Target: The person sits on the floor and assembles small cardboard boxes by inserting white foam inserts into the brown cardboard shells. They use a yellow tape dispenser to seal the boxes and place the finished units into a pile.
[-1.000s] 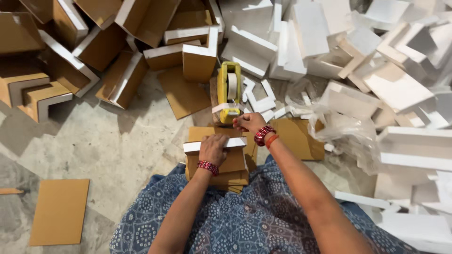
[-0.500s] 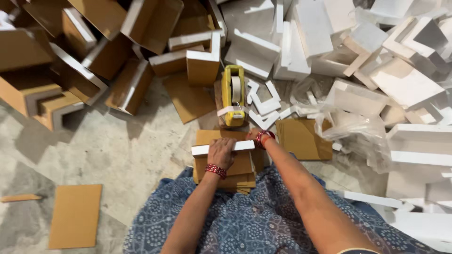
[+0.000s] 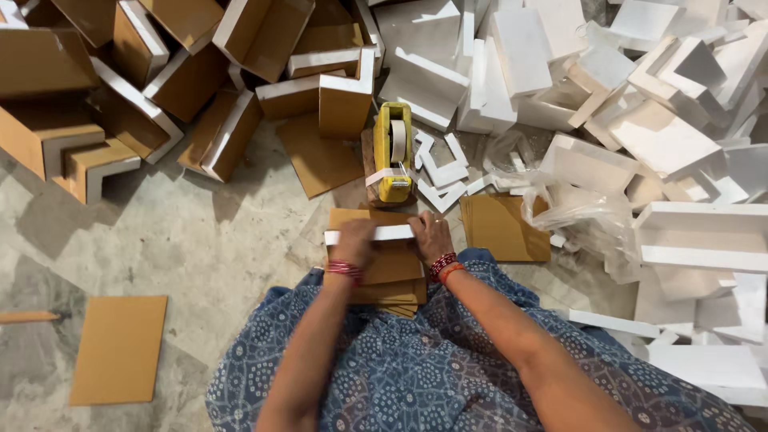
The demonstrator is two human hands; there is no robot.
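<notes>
Far left on the stone floor point(image 3: 184, 240): a flat brown card sheet point(image 3: 118, 349), lying alone, well apart from the person. Above it, a heap of brown card corner pieces with white foam lining point(image 3: 136, 104), L-shaped, tumbled at all angles.

Centre: a stack of brown card sheets point(image 3: 384, 276) at the person's lap, with a white foam strip point(image 3: 382, 234) laid across the top edge, roughly level. Left hand point(image 3: 354, 238) is curled over the strip's left part, fingers closed down on it, red bangles at the wrist. Right hand point(image 3: 430, 237) sits at the strip's right end, fingers bent onto it; grip looks closed, though the fingertips are partly hidden so I can't be sure how firm.

Just beyond the stack: a yellow tape dispenser point(image 3: 394, 152), upright, white roll in it, tape tail hanging at the front. Small white L-shaped foam offcuts point(image 3: 442, 172) beside it.

Right of the hands: another brown card sheet point(image 3: 504, 228), flat, touching a crumpled clear plastic bag point(image 3: 584, 216). Far right: a big pile of white foam blocks and trays point(image 3: 680, 136).
</notes>
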